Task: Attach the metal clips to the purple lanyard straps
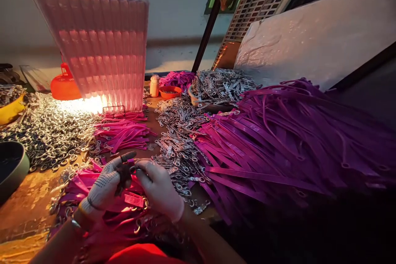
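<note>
My left hand, in a dotted work glove with darkened fingertips, is closed in a pinch with its index finger sticking out. A short end of purple strap shows at its fingertips. My right hand, in a pale glove, meets it there with thumb and fingers pinched together; the small dark piece between them is too unclear to name. Just below the hands hangs a pinkish strap end with a metal ring. Under both wrists lies a heap of purple straps with metal hooks.
Loose metal rings are piled left, beside a dark bowl. A red lamp glows behind a ribbed plastic sheet. Metal clasps lie ahead; a large heap of purple straps spreads right. Farther back stands an orange bowl.
</note>
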Action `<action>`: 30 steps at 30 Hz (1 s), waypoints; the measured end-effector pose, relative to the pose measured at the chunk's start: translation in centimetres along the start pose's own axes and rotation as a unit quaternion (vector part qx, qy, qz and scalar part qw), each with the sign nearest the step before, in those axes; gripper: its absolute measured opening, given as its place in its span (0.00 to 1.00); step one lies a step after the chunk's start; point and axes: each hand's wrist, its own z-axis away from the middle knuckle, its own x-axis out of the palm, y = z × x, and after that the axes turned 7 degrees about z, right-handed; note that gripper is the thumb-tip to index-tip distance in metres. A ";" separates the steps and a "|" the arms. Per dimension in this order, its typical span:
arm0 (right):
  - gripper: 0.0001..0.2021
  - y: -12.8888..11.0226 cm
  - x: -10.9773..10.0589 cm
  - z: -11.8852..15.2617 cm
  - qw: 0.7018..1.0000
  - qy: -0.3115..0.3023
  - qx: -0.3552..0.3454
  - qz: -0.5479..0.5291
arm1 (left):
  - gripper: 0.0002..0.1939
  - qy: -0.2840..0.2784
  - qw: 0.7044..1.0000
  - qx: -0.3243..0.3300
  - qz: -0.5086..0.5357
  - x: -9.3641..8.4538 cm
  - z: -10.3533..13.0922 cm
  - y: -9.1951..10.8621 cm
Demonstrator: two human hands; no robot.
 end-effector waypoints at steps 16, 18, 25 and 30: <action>0.09 -3.4 -1.8 -0.2 0.882 -0.117 -0.099 0.445 | 0.16 -0.006 0.997 -0.028 -0.068 -0.4 2.0 -0.1; 0.11 -3.1 -1.6 0.3 0.857 -0.125 -0.148 0.478 | 0.14 -0.011 0.981 0.031 -0.192 -0.5 2.2 0.1; 0.13 2.2 -0.5 2.7 0.871 -0.067 -0.206 0.441 | 0.08 -0.142 0.894 0.051 -0.423 -1.5 2.6 -1.2; 0.20 6.0 0.3 3.1 0.927 -0.130 -0.146 0.320 | 0.13 -0.035 0.976 -0.025 -0.215 -2.4 2.5 -3.6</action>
